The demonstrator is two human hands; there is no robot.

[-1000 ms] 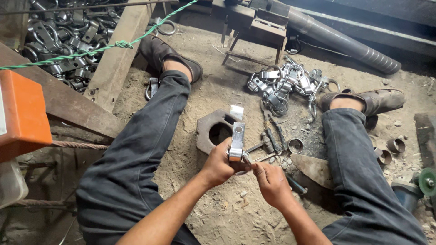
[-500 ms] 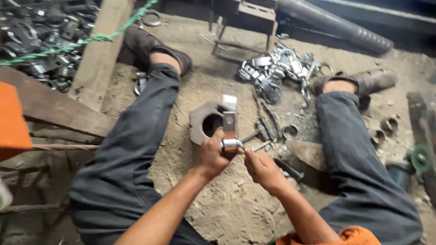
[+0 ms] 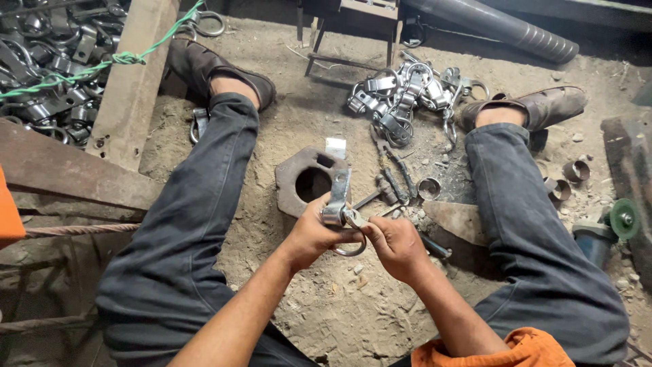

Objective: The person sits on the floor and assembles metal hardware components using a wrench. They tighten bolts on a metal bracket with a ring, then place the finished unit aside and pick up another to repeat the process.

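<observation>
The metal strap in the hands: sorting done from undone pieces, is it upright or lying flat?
Upright: the metal strap rises from the left hand, a ring hanging below; the right hand touches it.

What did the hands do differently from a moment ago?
The left hand has tipped the metal clamp from upright to a lean, and a ring now hangs below it. The right hand stays at its lower end. The iron block and clamp pile have not moved.

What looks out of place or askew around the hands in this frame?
Nothing stands out. The left hand and right hand hold a metal clamp with ring above a rusty holed plate. Loose tools lie scattered on the dirt.
</observation>
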